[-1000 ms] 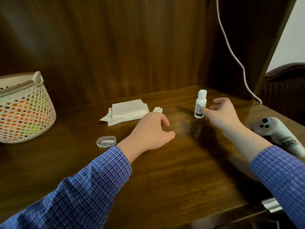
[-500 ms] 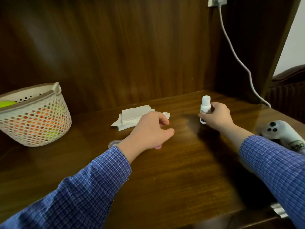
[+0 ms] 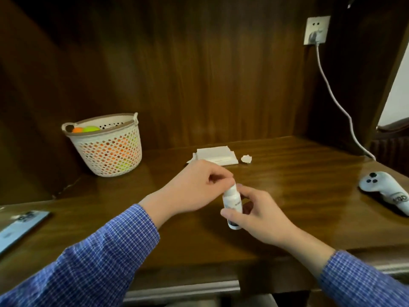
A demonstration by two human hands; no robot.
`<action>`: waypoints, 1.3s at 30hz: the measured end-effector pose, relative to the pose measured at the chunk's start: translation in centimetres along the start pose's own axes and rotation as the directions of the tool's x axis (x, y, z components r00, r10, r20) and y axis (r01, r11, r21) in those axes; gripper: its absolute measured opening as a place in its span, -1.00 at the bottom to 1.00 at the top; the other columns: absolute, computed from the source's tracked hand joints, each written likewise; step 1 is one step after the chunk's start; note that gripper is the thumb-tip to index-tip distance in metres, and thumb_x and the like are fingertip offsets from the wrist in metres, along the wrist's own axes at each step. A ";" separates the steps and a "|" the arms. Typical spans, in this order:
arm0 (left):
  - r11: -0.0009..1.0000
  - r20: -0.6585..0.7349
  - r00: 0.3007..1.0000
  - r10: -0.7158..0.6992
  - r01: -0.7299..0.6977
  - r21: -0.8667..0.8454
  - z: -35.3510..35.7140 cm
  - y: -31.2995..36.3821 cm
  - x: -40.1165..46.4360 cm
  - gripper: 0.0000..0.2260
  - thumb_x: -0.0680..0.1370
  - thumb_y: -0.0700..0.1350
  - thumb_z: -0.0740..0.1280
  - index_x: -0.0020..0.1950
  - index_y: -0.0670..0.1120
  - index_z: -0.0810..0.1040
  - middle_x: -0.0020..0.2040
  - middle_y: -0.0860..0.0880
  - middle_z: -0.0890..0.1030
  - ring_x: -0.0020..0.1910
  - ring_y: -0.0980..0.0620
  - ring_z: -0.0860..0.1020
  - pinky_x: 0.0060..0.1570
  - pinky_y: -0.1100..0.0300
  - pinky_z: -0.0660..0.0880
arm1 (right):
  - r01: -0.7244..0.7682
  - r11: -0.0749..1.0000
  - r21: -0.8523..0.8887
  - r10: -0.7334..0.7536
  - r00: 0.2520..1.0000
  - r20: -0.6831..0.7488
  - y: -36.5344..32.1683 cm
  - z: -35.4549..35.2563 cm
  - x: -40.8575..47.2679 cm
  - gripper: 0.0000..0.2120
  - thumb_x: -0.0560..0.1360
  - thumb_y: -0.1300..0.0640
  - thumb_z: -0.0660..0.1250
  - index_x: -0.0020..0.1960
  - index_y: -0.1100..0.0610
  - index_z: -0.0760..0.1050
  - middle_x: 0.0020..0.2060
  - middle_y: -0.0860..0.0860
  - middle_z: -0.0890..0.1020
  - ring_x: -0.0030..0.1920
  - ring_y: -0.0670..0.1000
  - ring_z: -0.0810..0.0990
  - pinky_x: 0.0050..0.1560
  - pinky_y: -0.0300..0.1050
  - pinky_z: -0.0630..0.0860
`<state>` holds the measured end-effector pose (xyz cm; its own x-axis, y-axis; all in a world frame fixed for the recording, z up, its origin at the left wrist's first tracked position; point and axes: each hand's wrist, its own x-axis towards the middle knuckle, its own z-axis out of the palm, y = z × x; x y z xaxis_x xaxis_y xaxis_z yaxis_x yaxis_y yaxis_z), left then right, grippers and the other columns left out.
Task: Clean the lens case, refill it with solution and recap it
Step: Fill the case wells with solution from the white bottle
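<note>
Now both hands (image 3: 194, 189) hold the lifted bottle (image 3: 232, 203).

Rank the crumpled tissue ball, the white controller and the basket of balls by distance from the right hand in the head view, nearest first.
From the right hand:
1. Crumpled tissue ball, behind it, beside the tissue stack.
2. White controller, at the table's right edge.
3. Basket of balls, far back left.
</note>
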<state>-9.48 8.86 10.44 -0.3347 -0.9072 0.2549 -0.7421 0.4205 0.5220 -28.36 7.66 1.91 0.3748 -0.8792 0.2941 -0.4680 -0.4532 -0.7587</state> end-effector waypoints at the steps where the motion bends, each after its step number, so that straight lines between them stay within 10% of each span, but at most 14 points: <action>1: 1.000 0.006 1.000 -0.004 0.004 0.008 -0.4 -0.3 -0.8 -0.81 0.65 0.08 0.32 0.16 0.16 0.71 -0.08 0.20 0.69 -0.07 0.21 0.60 -0.16 0.37 0.56 | 0.010 1.000 -0.007 -0.010 1.000 0.018 -0.5 0.5 -0.2 -0.57 0.48 -0.20 0.47 0.29 -0.11 0.51 0.12 -0.21 0.64 0.09 -0.13 0.62 0.05 -0.15 0.65; 9: 0.993 0.062 0.995 -0.071 0.065 0.103 -1.0 -3.8 -3.5 -0.69 0.70 0.11 0.19 0.41 0.17 0.55 0.27 0.21 0.63 0.12 0.23 0.61 0.16 0.24 0.59 | 0.096 0.985 -0.146 -0.075 0.987 0.140 -1.8 4.2 0.9 -0.63 0.52 -0.32 0.33 0.23 -0.18 0.44 0.01 -0.25 0.62 -0.03 -0.14 0.64 -0.11 -0.28 0.61; 18: 0.992 -0.065 0.991 -0.117 0.119 0.029 -0.7 -7.6 -0.4 -0.65 0.73 0.03 0.12 0.03 -0.06 0.65 -0.05 -0.06 0.66 -0.05 -0.06 0.63 -0.03 -0.14 0.61 | 0.172 0.935 -0.311 -0.115 0.974 0.194 -0.4 5.7 6.5 -0.67 0.56 -0.37 0.19 0.15 -0.18 0.26 -0.20 -0.25 0.56 -0.26 -0.16 0.60 -0.33 -0.34 0.41; 33: 0.987 -0.176 0.971 -0.162 0.158 -0.037 0.5 -11.3 3.7 -0.68 0.73 0.00 0.12 0.14 0.00 0.67 -0.03 0.08 0.67 0.00 0.18 0.57 0.00 0.22 0.53 | 0.172 0.924 -0.341 -0.117 0.978 0.174 1.8 6.8 11.1 -0.63 0.55 -0.36 0.17 0.18 -0.13 0.26 -0.18 -0.23 0.53 -0.24 -0.14 0.55 -0.32 -0.28 0.36; 39: 0.825 -0.098 0.928 -0.361 0.268 -0.497 0.8 -12.6 4.4 -0.66 0.75 -0.02 0.12 0.05 -0.03 0.68 -0.44 0.15 0.46 -0.48 0.18 0.40 -0.48 0.41 0.27 | 0.189 0.909 -0.370 -0.132 0.976 0.176 1.5 6.7 10.7 -0.60 0.53 -0.39 0.12 0.19 -0.14 0.24 -0.16 -0.21 0.54 -0.23 -0.14 0.54 -0.32 -0.26 0.41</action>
<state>-2.06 -0.45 4.30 0.0143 -0.9916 0.1283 -0.4134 0.1110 0.9038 -19.70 -1.48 0.00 0.5677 -0.7724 0.2848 -0.6510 -0.6330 -0.4189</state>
